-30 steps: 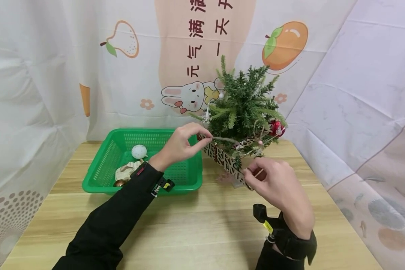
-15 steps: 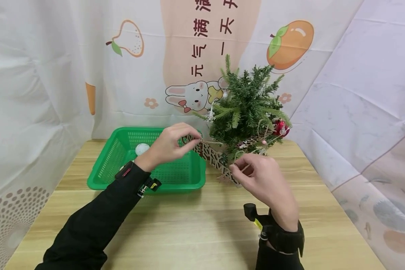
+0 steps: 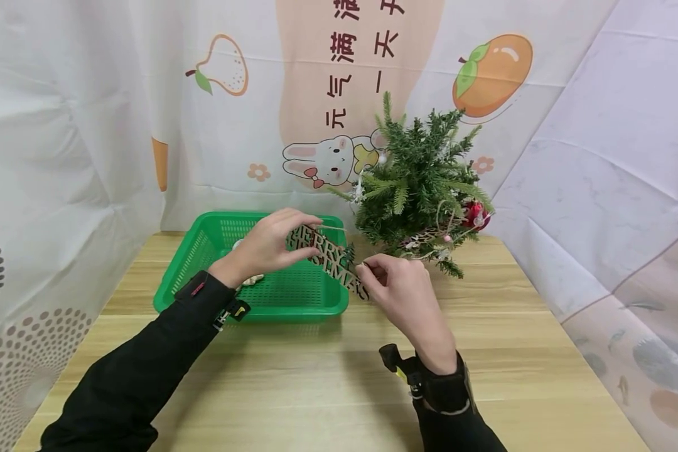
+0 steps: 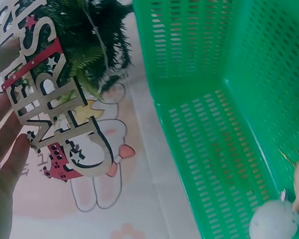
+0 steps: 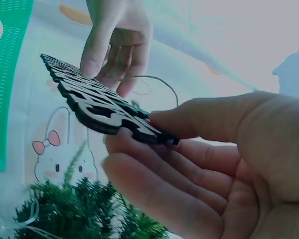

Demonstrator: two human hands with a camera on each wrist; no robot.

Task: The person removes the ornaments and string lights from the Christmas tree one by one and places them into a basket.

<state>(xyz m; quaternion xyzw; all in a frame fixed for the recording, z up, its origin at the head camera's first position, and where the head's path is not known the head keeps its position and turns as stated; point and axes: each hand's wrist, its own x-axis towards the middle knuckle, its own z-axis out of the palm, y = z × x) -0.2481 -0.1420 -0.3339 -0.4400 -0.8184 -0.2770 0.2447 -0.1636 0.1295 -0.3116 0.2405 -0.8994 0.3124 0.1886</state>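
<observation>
A wooden cut-out "Merry Christmas" sign [image 3: 333,262] with a twine loop is held slantwise between both hands, over the right end of the green basket [image 3: 288,312]. My left hand [image 3: 274,243] pinches its upper left part. At its lower right end, my right hand [image 3: 398,289] grips it between thumb and fingers, as the right wrist view shows. Red pieces and small stars decorate the sign [image 4: 65,102] in the left wrist view. The small Christmas tree [image 3: 420,179] stands apart from it, to the right.
Inside the basket lie a white speckled ball [image 4: 274,221] and a pale ornament [image 3: 253,280], partly hidden by my left arm. A red ornament [image 3: 477,216] hangs on the tree's right side. A printed curtain [image 3: 231,157] rises behind the wooden table [image 3: 316,376].
Both hands have carried the sign left, away from the tree's lower branches to over the basket's right end. The lettering now faces more toward the head camera. The view has shifted slightly.
</observation>
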